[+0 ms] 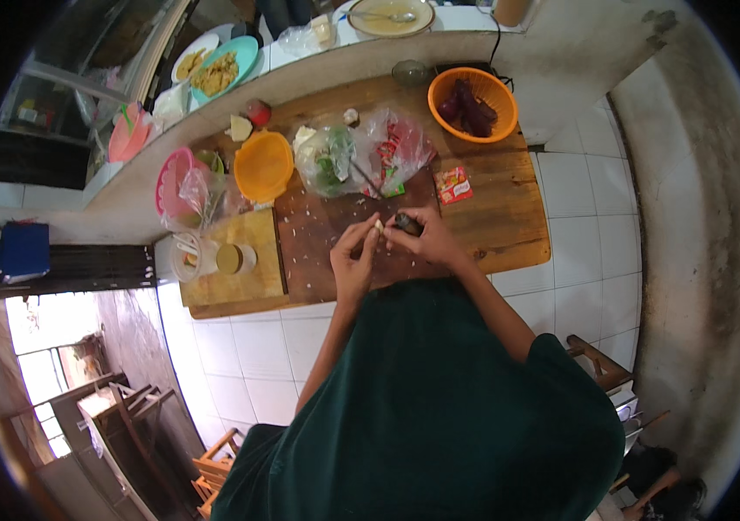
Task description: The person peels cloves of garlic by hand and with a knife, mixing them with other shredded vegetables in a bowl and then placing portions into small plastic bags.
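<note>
Near the front edge of the wooden table (pixel 507 221), my left hand (pixel 352 253) pinches a small pale clove (pixel 379 226), seemingly garlic, in its fingertips. My right hand (pixel 434 238) grips a knife by its dark handle (pixel 408 225); its thin blade (pixel 366 178) points up and left, past the clove. The right fingertips also meet the clove. Both hands are over a dark brown board (pixel 311 251) strewn with small white scraps. Just beyond the blade lie a clear plastic bag of green and white vegetables (pixel 326 163) and another bag with red contents (pixel 398 143).
An orange basket (pixel 434 98) holds purple tubers, and a red seasoning packet (pixel 453 185) lies below it. Leftward are a yellow plastic basket (pixel 264 166), a pink basket (pixel 171 176) and a lidded jar (pixel 230 258). A garlic bulb (pixel 351 116) sits behind. Plates line the tiled ledge (pixel 282 55).
</note>
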### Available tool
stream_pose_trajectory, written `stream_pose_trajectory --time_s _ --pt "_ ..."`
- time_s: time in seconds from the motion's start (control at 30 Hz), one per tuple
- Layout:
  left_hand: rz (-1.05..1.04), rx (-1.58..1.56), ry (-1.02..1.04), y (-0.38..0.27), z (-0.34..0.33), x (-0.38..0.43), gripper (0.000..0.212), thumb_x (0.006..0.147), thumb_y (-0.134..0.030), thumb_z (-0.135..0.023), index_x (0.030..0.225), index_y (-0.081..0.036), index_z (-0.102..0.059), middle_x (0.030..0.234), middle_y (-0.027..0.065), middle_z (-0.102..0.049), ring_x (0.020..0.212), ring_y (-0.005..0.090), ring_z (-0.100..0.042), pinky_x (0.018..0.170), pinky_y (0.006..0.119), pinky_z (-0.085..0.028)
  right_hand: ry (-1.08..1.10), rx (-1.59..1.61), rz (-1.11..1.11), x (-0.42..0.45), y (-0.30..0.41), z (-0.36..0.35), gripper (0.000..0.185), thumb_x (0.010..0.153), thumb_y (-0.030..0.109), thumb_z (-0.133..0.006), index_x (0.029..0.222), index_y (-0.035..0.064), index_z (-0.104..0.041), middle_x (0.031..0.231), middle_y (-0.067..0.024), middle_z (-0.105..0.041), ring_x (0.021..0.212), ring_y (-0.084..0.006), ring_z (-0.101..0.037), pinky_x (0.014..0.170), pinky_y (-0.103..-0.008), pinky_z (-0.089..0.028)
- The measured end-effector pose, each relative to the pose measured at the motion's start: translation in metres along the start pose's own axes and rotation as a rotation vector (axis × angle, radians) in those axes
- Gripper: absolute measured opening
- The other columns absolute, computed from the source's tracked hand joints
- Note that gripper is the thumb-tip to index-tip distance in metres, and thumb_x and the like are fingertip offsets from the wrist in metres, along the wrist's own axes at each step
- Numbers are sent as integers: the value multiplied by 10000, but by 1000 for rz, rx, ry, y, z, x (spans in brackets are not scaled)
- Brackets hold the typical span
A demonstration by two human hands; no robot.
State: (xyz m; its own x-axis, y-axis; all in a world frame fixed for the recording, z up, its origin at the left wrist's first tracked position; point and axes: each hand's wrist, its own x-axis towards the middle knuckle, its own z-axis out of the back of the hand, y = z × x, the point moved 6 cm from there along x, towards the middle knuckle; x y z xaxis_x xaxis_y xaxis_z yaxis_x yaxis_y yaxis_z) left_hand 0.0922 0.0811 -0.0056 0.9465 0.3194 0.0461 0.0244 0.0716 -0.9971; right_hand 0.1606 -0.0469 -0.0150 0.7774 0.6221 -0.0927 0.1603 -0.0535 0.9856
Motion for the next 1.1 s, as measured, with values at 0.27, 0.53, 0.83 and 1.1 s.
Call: stream_pose_trajectory --time_s 0.27,0.53,0.83,1.1 --pt "-1 25 -23 -12 -6 -3 240 954 -69 -521 1145 27 -631 966 46 -602 789 73 -535 692 210 -439 -29 -92 48 1 -9 -1 188 830 190 -689 838 14 -624 718 -24 -647 622 -65 -562 578 -250 -464" --pt "-63 159 33 11 -6 -12 292 951 -87 -528 1223 -16 -604 1024 89 -615 874 116 -580 773 233 -457 -276 -316 351 -9 -14 6 308 788 263 -727 875 -10 -612 687 -84 -605 648 -142 -568 616 -310 -459" --pt "-77 320 215 9 -5 -20 297 942 -50 -502 1220 6 -590 981 99 -593 883 167 -583 804 261 -444 -48 -257 180 -9 -30 3 214 782 201 -697 793 4 -615 598 -74 -568 554 -128 -509 549 -314 -420" --pt "-56 382 239 6 -5 -19 293 953 -91 -480 1204 2 -600 944 116 -605 846 188 -588 785 271 -446 68 -117 1 -10 -24 0 181 845 191 -669 819 14 -648 673 -15 -660 561 -75 -548 528 -266 -443"
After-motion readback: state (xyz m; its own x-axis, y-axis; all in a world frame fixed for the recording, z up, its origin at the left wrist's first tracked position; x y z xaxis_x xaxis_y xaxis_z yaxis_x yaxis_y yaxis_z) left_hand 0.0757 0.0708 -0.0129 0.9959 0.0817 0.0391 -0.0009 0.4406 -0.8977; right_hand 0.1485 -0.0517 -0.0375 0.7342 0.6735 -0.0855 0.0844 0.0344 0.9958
